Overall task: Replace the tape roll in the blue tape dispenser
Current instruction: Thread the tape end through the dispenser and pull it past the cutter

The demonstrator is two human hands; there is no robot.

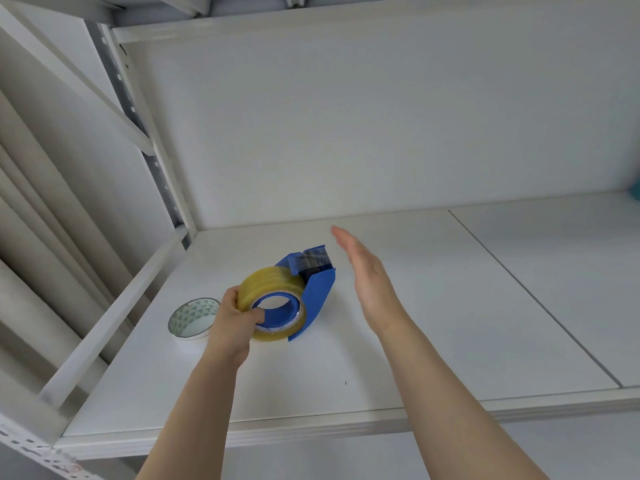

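Left hand [239,315] clamps the yellowish clear tape roll [273,299] on the blue plastic tape dispenser [317,285]; right hand [367,271] hovers flat, empty. Seating step, seemingly; next, thread the tape end.

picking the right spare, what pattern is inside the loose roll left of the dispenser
Small green triangles on white, lining the loose tape roll; head view shows it.

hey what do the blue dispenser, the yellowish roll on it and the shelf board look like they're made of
Blue tape dispenser: likely moulded plastic, matte, uniform colour.
Yellowish translucent tape roll, gripped by the left hand: glossy clear plastic film, probably; the blue hub shows through.
White shelf board: smooth, slightly satin, possibly laminated wood or painted metal; cannot tell.
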